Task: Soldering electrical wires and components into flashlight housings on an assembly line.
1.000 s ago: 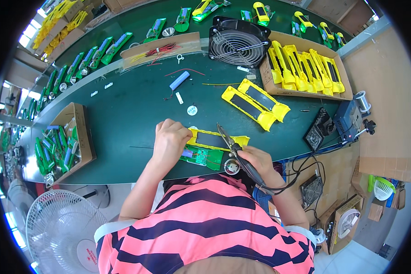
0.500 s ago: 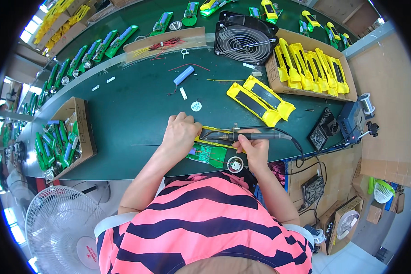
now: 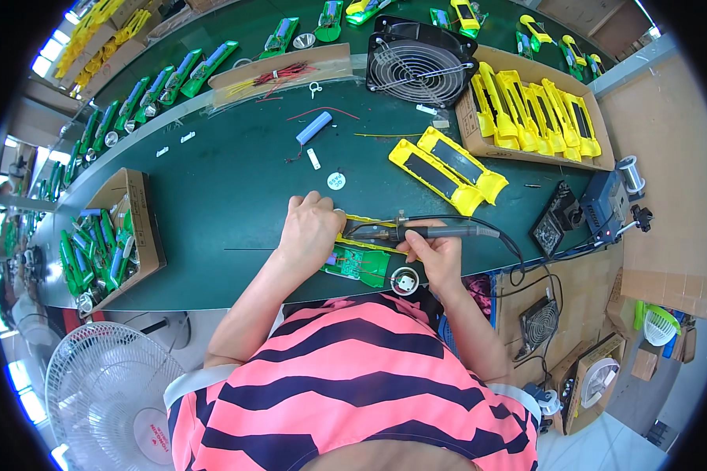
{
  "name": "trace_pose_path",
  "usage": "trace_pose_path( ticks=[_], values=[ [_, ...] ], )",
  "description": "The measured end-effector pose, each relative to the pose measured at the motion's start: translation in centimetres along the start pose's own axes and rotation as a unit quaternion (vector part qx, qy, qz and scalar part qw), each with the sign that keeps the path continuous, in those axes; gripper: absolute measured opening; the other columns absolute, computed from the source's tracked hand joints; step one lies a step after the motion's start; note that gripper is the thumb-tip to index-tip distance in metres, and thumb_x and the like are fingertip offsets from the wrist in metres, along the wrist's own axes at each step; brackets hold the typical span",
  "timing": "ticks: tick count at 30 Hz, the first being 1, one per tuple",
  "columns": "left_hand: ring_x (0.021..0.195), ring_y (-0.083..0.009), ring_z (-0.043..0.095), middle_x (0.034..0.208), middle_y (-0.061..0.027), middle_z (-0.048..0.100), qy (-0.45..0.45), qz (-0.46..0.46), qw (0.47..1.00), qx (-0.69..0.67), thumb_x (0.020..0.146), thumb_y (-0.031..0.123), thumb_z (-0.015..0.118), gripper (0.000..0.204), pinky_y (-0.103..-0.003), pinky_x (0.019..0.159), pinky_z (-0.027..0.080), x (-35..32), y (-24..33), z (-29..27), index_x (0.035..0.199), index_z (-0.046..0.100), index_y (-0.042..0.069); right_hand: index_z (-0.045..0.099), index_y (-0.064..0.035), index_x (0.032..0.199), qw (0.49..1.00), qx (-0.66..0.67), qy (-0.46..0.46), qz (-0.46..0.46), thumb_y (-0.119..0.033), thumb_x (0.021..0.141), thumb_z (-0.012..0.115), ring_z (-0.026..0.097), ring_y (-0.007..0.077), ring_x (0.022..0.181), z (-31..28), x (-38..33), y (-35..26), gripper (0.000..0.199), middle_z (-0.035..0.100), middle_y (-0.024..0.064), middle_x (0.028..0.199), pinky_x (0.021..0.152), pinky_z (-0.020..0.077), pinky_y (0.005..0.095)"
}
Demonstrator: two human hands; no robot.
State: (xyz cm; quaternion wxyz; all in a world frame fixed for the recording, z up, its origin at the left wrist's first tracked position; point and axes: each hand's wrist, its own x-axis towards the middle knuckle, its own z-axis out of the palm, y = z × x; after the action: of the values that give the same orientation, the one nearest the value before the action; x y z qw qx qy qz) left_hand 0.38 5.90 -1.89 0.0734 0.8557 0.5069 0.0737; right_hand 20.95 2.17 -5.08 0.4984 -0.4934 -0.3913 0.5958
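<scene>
My left hand (image 3: 309,231) is closed with curled fingers at the left end of a yellow casing (image 3: 361,220); its fingertips are partly hidden. In my right hand (image 3: 436,254) is a soldering iron (image 3: 440,231), held like a pen and pointing left over the casing's inside. Where its tip touches is too small to make out. Just nearer to me lies a green casing (image 3: 375,267) with a circuit board, joined by wires to a round lamp reflector (image 3: 404,280). A thin dark wire (image 3: 247,249) runs left from beside my left wrist.
Two yellow casings with dark panels (image 3: 440,174) lie ahead, before a carton of more (image 3: 465,110). A black fan (image 3: 420,67), a blue battery cell (image 3: 314,127) and a round sticker (image 3: 336,181) are farther off. Left stands a carton of green assemblies (image 3: 151,224); right, a soldering station (image 3: 602,206).
The whole view has shifted very slightly. Both hands, the soldering iron and the casings keep practically the same places.
</scene>
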Motion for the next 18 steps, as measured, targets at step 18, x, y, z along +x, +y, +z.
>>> trace_pose_path(
  ticks=[18],
  values=[
    [0.079, -0.0202, 0.052, 0.070, -0.0049, 0.056, -0.009, 0.001, 0.999, 0.048, 0.062, 0.005, 0.058, 0.005, -0.034, 0.071, 0.036, 0.3, 1.1, -0.3, 0.065, 0.061, 0.008, 0.050, -0.0081, 0.102, 0.829, -0.475, 0.000, -0.296, -0.014, 0.068, 0.070, 0.055, 0.0264, 0.101, -3.9, -2.6, -1.6, 0.040, 0.062, 0.0062, 0.101, 0.101, 0.0263, 0.0474]
  ],
)
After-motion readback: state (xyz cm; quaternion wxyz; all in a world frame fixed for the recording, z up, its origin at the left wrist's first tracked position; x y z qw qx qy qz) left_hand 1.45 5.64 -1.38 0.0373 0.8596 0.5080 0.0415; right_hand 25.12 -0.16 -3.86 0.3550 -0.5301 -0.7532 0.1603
